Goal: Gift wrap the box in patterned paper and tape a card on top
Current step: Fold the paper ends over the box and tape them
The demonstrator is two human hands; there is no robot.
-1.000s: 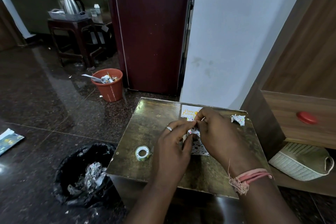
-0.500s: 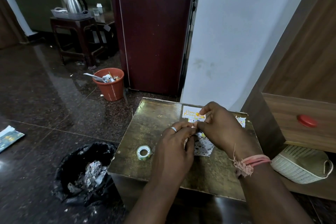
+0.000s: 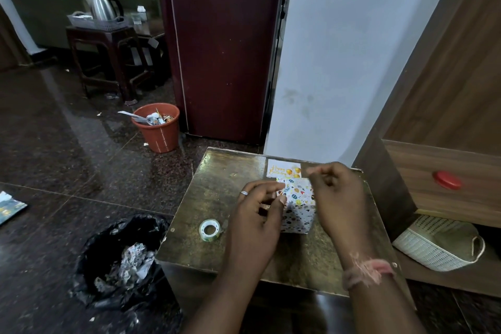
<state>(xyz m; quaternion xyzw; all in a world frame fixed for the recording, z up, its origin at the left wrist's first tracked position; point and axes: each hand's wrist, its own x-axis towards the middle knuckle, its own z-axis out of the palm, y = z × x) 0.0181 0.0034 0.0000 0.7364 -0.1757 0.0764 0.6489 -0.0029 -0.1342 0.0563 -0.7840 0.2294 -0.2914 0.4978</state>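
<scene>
Left hand (image 3: pixel 257 206) fingers grip the wrapped box (image 3: pixel 296 205) at frame centre; right hand (image 3: pixel 336 192) is curled, seemingly empty; pressing seams flat would help.

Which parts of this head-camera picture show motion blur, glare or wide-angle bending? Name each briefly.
Head view: the right hand is smeared by motion at its fingertips; the left hand is sharper. Window light glares off the polished floor. The wardrobe edge leans from wide-angle bending. The wrapped box and card stay readable.
</scene>
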